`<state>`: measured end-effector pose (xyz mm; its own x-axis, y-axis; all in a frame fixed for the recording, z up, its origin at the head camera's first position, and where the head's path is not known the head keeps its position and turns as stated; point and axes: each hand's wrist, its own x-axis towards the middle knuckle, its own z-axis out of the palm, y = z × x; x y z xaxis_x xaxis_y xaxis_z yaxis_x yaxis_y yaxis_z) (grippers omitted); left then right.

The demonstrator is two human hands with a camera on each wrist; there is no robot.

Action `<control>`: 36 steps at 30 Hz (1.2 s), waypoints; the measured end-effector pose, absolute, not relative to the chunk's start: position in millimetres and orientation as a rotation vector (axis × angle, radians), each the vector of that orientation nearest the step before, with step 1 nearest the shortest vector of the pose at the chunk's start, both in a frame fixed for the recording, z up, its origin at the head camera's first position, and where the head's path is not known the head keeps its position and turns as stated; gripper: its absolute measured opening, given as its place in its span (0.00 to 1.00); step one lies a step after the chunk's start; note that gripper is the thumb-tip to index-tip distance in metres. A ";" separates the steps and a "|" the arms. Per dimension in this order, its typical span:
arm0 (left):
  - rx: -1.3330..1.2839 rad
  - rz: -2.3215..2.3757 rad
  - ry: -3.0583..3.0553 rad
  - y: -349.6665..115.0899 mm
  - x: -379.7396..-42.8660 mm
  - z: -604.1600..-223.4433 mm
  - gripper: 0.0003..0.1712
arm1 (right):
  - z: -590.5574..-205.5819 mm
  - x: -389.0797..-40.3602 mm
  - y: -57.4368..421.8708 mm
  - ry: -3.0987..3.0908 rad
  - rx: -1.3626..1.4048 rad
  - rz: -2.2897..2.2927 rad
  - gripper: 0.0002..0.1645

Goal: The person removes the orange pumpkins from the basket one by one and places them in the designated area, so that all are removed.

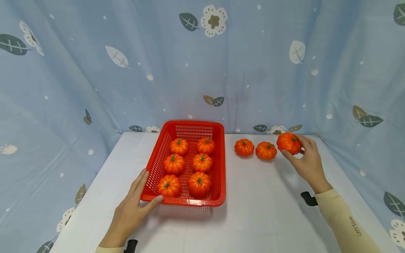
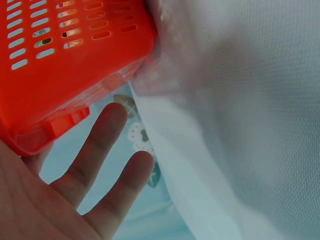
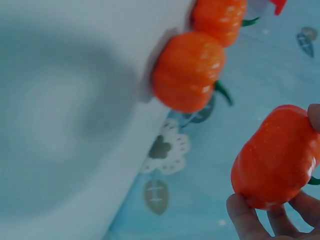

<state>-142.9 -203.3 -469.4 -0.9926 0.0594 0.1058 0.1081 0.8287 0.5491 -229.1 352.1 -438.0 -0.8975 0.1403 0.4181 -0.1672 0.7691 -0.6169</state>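
Observation:
My right hand (image 1: 308, 163) holds a small orange toy pumpkin (image 1: 288, 143) between thumb and fingers at the table's back right; the right wrist view shows this pumpkin (image 3: 275, 157) tilted, its green stem partly hidden. To its left, two more pumpkins (image 1: 266, 151) sit side by side on the table. A red plastic basket (image 1: 220, 165) stands left of them with several pumpkins (image 1: 202, 162) inside, in two columns. At the basket's front left corner rests my left hand (image 1: 128, 214), its thumb at the front rim and its straight fingers along the left side.
The white-covered table (image 1: 259, 218) extends in front of the basket. A blue curtain (image 1: 246, 70) with leaf and flower prints surrounds the table at the back and both sides. Dark wrist-camera pieces (image 1: 309, 199) show beside the sleeves.

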 end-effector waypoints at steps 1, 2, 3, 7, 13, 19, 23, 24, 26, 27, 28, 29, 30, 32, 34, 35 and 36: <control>-0.135 -0.882 -2.923 -202.9 -142.8 -469.4 0.55 | -440.5 -230.2 355.4 -2.527 0.010 0.926 0.46; -0.136 -0.878 -2.922 -202.8 -142.7 -469.4 0.55 | -442.8 -231.6 358.6 -2.541 0.000 0.913 0.46; -0.137 -0.875 -2.919 -202.8 -142.7 -469.3 0.55 | -444.9 -233.1 361.4 -2.560 -0.013 0.901 0.46; -0.140 -0.863 -2.921 -203.1 -141.8 -469.1 0.54 | -452.4 -239.9 371.6 -2.628 -0.048 0.870 0.48; -0.140 -0.868 -2.925 -203.4 -141.2 -470.1 0.55 | -463.4 -251.2 386.3 -2.698 -0.081 0.851 0.48; -0.144 -0.863 -2.915 -203.6 -141.5 -470.1 0.54 | -473.7 -259.9 393.2 -2.808 -0.155 0.877 0.52; -0.149 -0.872 -2.911 -202.9 -142.2 -470.3 0.54 | -479.1 -262.0 395.5 -2.865 -0.212 0.895 0.53; -0.152 -0.875 -2.911 -202.7 -142.3 -470.2 0.54 | -480.1 -262.0 395.6 -2.874 -0.225 0.898 0.53; -0.152 -0.878 -2.911 -202.4 -142.3 -470.6 0.54 | -481.7 -261.8 396.3 -2.887 -0.241 0.913 0.54; -0.150 -0.877 -2.913 -202.3 -142.1 -470.8 0.54 | -482.6 -261.8 396.5 -2.895 -0.250 0.923 0.55; -0.149 -0.878 -2.913 -202.3 -142.0 -471.1 0.54 | -483.5 -261.9 396.8 -2.901 -0.255 0.929 0.55; -0.148 -0.877 -2.912 -202.4 -141.9 -471.3 0.54 | -484.3 -262.3 396.6 -2.904 -0.255 0.934 0.55; -0.147 -0.875 -2.912 -202.5 -141.7 -471.3 0.54 | -485.0 -262.8 396.4 -2.906 -0.255 0.935 0.55; -0.144 -0.874 -2.908 -202.6 -141.8 -471.8 0.54 | -486.8 -264.5 396.0 -2.903 -0.249 0.935 0.54; -0.143 -0.871 -2.905 -202.7 -142.2 -471.8 0.54 | -488.2 -266.2 395.7 -2.902 -0.241 0.923 0.54; -0.141 -0.869 -2.904 -202.8 -142.3 -471.7 0.54 | -489.0 -267.1 395.4 -2.901 -0.241 0.920 0.53; -0.141 -0.868 -2.906 -202.9 -142.4 -471.7 0.54 | -489.8 -267.9 395.4 -2.902 -0.242 0.914 0.53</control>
